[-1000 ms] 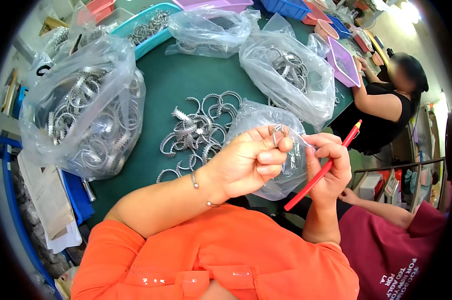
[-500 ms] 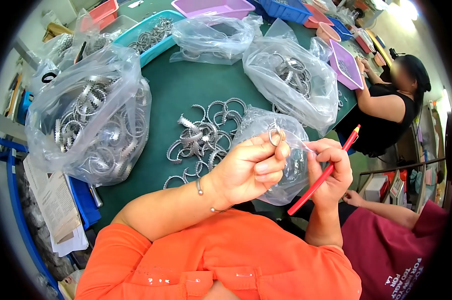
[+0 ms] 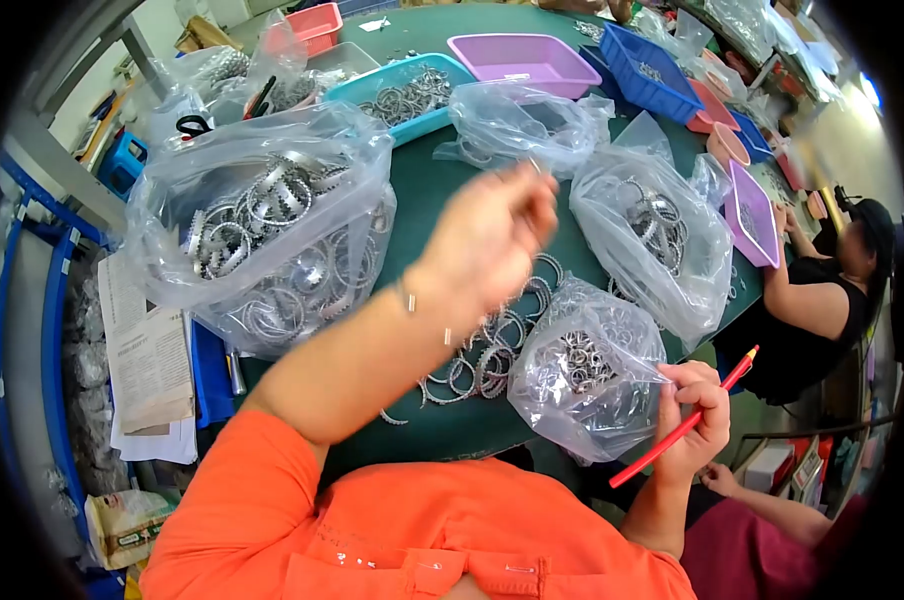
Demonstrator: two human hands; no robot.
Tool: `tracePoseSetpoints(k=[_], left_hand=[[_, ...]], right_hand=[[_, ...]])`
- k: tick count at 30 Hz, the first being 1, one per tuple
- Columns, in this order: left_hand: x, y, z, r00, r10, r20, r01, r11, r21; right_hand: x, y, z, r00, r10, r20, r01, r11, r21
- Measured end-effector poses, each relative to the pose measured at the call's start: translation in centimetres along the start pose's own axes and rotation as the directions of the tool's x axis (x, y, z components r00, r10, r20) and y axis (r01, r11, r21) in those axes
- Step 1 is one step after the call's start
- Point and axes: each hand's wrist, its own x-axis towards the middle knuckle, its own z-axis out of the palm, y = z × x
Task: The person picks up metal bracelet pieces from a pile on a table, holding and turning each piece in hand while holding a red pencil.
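My left hand, smeared by motion, is stretched out over the table with its fingers pinched. A thin bright sliver of a metal ring shows at the fingertips, close to a clear plastic bag with a few rings in it. My right hand grips a red pencil slantwise and pinches the rim of another clear bag holding small metal rings. Under my left forearm lies a loose pile of toothed metal rings, partly hidden.
A big bag of toothed rings stands at left, another bag at right. Behind are a turquoise tray, a purple tray and a blue basket. One person sits at right; another's maroon-clothed lap is beside me.
My left hand has moved up and away, from beside my right hand toward the back bag. My right hand still holds the pencil and bag rim. The view has shifted left.
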Motion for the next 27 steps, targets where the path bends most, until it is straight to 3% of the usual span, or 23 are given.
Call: tracePoseSetpoints(k=[1, 2, 3, 4, 5, 6, 9, 11, 13, 15, 16, 17, 18, 19, 20, 21, 22, 24, 26, 27], left_hand=[[2.4, 1.1, -0.7, 0.989, 0.108, -0.096, -0.110, 0.994, -0.013], [4.7, 2.1, -0.3, 0.920, 0.251, -0.302, -0.253, 0.967, 0.032], [6.7, 3.4, -0.3, 0.859, 0.353, -0.370, -0.368, 0.929, 0.034], [9.2, 5.2, -2.1, 0.838, 0.459, -0.296, -0.449, 0.887, 0.107], [10.0, 6.4, -1.5, 0.770, 0.498, -0.399, -0.542, 0.840, 0.003], [10.8, 7.8, -2.3, 0.743, 0.539, -0.396, -0.577, 0.816, 0.028], [12.3, 9.4, -6.0, 0.787, 0.491, -0.373, -0.506, 0.860, 0.062], [10.3, 7.4, -4.8, 0.727, 0.514, -0.454, -0.412, 0.857, 0.310], [7.7, 4.7, -3.1, 0.781, 0.547, -0.303, -0.392, 0.805, 0.445], [3.9, 1.7, 0.3, 0.864, 0.475, 0.169, -0.496, 0.739, 0.455], [2.1, 0.6, 1.6, 0.840, 0.327, 0.433, -0.521, 0.710, 0.474], [-0.2, -0.3, 3.1, 0.772, 0.144, 0.619, -0.594, 0.509, 0.623], [-3.2, -1.7, 5.1, 0.848, -0.051, 0.527, -0.403, 0.583, 0.705], [-3.5, -2.5, 4.8, 0.758, -0.239, 0.607, -0.529, 0.319, 0.786], [-3.9, -3.3, 4.6, 0.622, -0.424, 0.658, -0.716, 0.032, 0.697], [-4.3, -4.1, 4.4, 0.462, -0.577, 0.673, -0.865, -0.126, 0.485], [-4.4, -4.7, 3.0, 0.471, -0.674, 0.570, -0.854, -0.188, 0.485], [-3.6, -4.2, 1.1, 0.670, -0.551, 0.498, -0.738, -0.417, 0.531], [-2.5, -4.3, -0.3, 0.635, -0.359, 0.684, -0.770, -0.363, 0.525], [-2.3, -4.5, -0.2, 0.633, -0.362, 0.685, -0.772, -0.358, 0.524]], right_hand=[[0.0, 0.0, 0.0, 1.000, -0.002, 0.001, 0.002, 1.000, 0.001], [0.0, 0.0, 0.0, 1.000, -0.008, 0.003, 0.008, 1.000, 0.008], [0.0, 0.0, -0.1, 1.000, -0.014, 0.007, 0.014, 1.000, 0.015], [-0.1, 0.0, -0.2, 1.000, -0.013, 0.012, 0.013, 1.000, 0.016], [-0.3, 0.0, -0.3, 1.000, -0.014, 0.008, 0.014, 1.000, 0.011], [-0.4, 0.0, -0.5, 1.000, -0.014, 0.003, 0.014, 1.000, 0.006], [-0.8, 0.3, -1.0, 1.000, -0.015, 0.012, 0.015, 1.000, 0.016], [-0.6, 0.7, -0.9, 1.000, -0.003, -0.008, 0.003, 0.999, 0.041], [-0.3, 0.9, -0.9, 0.999, 0.004, -0.043, -0.002, 0.999, 0.042], [0.3, 0.4, -0.8, 0.995, 0.060, -0.074, -0.058, 0.998, 0.036], [0.6, 0.4, -0.8, 0.993, 0.070, -0.095, -0.067, 0.997, 0.038], [0.7, 0.0, -0.7, 0.986, 0.103, -0.128, -0.103, 0.995, 0.011], [1.0, -0.1, -0.5, 0.980, 0.103, -0.168, -0.101, 0.995, 0.023], [1.1, -0.3, -0.5, 0.974, 0.160, -0.162, -0.149, 0.986, 0.082], [1.3, -0.5, -0.6, 0.965, 0.207, -0.159, -0.185, 0.972, 0.147], [1.4, -0.7, -0.6, 0.961, 0.234, -0.145, -0.215, 0.967, 0.139], [1.4, -0.9, -0.7, 0.962, 0.238, -0.135, -0.220, 0.966, 0.137], [1.4, -1.4, -0.8, 0.967, 0.225, -0.122, -0.204, 0.964, 0.169], [1.4, -1.8, -0.4, 0.983, 0.152, -0.104, -0.136, 0.980, 0.144], [1.5, -1.8, -0.4, 0.986, 0.127, -0.108, -0.112, 0.984, 0.136]])
